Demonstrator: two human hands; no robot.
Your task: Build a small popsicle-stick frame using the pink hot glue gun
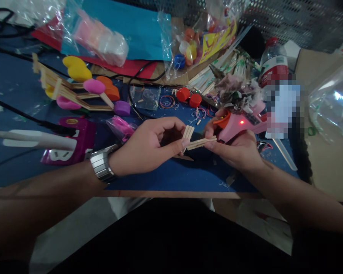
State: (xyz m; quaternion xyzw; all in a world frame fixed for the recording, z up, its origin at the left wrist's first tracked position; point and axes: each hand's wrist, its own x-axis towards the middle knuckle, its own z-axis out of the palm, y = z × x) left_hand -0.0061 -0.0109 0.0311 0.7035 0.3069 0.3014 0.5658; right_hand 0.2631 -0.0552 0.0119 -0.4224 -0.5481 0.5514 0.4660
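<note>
My left hand (148, 146), with a silver watch on its wrist, pinches a small piece made of short wooden sticks (200, 143) joined at an angle. The other end of this piece lies between the thumb and a finger of my right hand (240, 150). That hand is also wrapped round a pink hot glue gun (233, 127) with an orange trigger (222, 120) and a lit red light. Part of the gun's grip is hidden by my fingers. Under my hands is the blue tabletop (160, 182).
At the left stand a wooden stick frame (82, 99) with coloured foam shapes and a purple device (82, 140) with a cable. Behind are red bottle caps (188, 97), rubber bands (168, 101), loose sticks (205, 78) and a bottle (274, 62). A cardboard box (328, 160) sits right.
</note>
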